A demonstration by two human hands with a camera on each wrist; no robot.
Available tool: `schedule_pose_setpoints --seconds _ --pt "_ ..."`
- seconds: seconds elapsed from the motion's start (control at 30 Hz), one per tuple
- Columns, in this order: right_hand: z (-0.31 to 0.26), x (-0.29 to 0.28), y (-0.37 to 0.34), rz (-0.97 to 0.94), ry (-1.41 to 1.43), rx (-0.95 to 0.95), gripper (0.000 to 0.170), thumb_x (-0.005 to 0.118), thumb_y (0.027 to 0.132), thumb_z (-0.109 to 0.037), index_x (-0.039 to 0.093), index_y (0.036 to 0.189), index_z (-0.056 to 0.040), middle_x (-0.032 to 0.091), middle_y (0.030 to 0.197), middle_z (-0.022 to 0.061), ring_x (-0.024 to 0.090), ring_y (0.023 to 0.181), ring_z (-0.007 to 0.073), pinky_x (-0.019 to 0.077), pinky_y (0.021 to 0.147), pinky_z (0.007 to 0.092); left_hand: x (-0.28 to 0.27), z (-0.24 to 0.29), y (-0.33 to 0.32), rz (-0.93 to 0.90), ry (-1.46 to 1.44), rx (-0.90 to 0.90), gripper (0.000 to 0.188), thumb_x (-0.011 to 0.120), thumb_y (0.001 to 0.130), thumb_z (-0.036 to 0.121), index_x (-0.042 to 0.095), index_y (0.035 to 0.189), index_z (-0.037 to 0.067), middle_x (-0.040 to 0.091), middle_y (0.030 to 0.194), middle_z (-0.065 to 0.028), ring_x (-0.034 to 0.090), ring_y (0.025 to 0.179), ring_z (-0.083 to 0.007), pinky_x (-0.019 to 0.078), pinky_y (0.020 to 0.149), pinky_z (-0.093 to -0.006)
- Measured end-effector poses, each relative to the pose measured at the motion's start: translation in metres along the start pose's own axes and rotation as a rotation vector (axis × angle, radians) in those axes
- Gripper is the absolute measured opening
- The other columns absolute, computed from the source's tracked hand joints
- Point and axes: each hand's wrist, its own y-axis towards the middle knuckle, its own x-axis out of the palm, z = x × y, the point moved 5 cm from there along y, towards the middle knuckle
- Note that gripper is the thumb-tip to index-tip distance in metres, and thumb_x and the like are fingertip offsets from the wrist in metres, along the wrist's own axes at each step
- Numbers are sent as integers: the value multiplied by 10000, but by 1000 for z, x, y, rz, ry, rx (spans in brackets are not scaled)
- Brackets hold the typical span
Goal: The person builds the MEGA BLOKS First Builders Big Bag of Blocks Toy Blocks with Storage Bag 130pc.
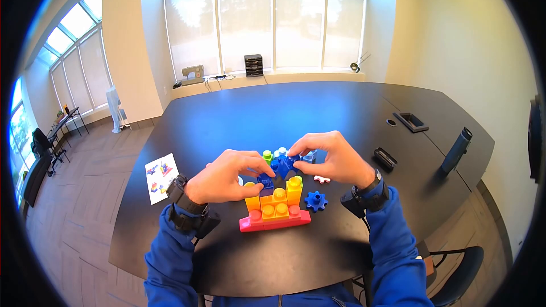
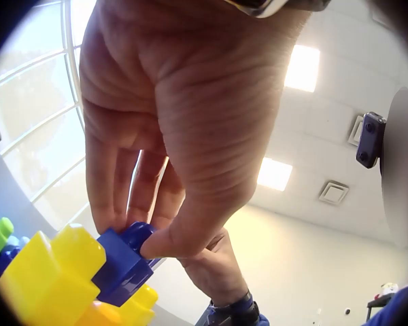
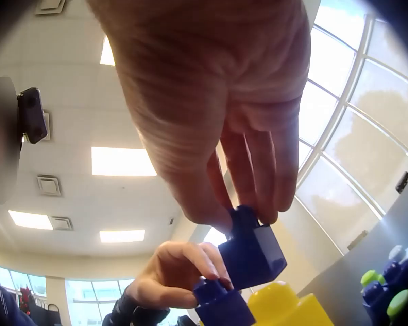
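- Head view: the left hand (image 1: 227, 177) pinches a dark blue plastic block (image 1: 265, 181) just by the left yellow column (image 1: 252, 200) of a stacked toy build.
- The right hand (image 1: 329, 159) pinches a second blue plastic block with a stud (image 1: 287, 166), above and behind the right yellow column (image 1: 294, 191). Both columns rise from studded yellow-orange blocks (image 1: 275, 211) on a long red base (image 1: 275, 225). A toothed blue plastic gear (image 1: 316, 201) lies just right of the build.
- Left wrist view: thumb and fingertips grip the left block by its stud, near yellow; whether it is seated, I cannot tell.
- Right wrist view: thumb and fingers grip the second block at its stud, its body by the yellow stud below.
- The step in hand seems to be placing blue blocks on the build; the next move would call for lining each up over a stud and pressing straight down.
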Motion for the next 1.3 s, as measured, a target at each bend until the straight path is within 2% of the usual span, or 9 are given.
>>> schedule_pose_setpoints --seconds 0.03,0.27,0.33,0.63,0.87,0.97,1.17,1.23,1.3 --pt "-3 2 0 -15 27 20 239 863 960 -98 849 1189 -31 847 1085 120 809 962 247 636 882 363 2 0 1 4 -30 13 297 835 919 81 814 1211 26 809 1153 -152 817 1049 -334 676 994 -418" --pt "-9 9 2 -26 39 -41 223 857 959 -95 837 1168 -20 842 1080 123 813 974 280 640 888 377 17 -15 3 -96 -58 -42 310 853 918 81 808 1221 27 812 1178 -146 831 1063 -337 680 1012 -407" --pt "-10 11 2 -35 45 -43 229 854 956 -94 836 1171 -16 840 1075 124 814 975 277 639 888 375 15 -16 3 -131 -83 -104 300 783 929 -29 790 1227 10 810 1247 -119 815 1145 -285 684 1107 -408" --pt "-4 29 3 -124 27 -9 244 866 942 -101 825 1156 7 828 1053 142 815 955 282 645 900 378 14 -29 0 -131 -199 -161 311 807 955 -8 706 1249 9 807 1213 -108 802 1166 -228 671 1125 -439" --pt "-7 31 3 -130 96 -3 223 862 951 -86 827 1150 7 826 1047 133 810 947 290 642 890 382 16 -29 0 -145 -153 -126 301 811 955 4 669 1220 18 802 1193 -99 799 1166 -229 670 1120 -446" --pt "-7 32 3 -116 60 -15 229 871 946 -80 827 1152 11 825 1050 132 814 945 284 646 890 382 15 -29 1 -118 -153 -105 327 862 937 48 685 1208 1 817 1167 -152 825 1132 -282 675 1076 -429" --pt "2 46 0 -268 66 68 214 901 955 -62 803 1132 8 842 1098 133 830 993 266 657 924 370 15 -30 0 -110 -143 -97 354 865 918 49 667 1206 -2 813 1162 -150 824 1128 -296 681 1072 -438" --pt "5 50 -1 -317 40 109 219 895 962 -60 795 1147 4 836 1104 137 829 1013 271 655 915 378 15 -28 0 -131 -131 -122 313 815 949 1 650 1214 25 800 1184 -101 798 1171 -240 665 1129 -447" --pt "7 50 -2 -328 37 105 238 901 965 -88 792 1156 4 835 1104 138 828 1020 272 654 913 381 15 -30 -1 -125 -123 -109 339 827 947 20 654 1238 23 801 1187 -106 799 1177 -251 666 1126 -449"
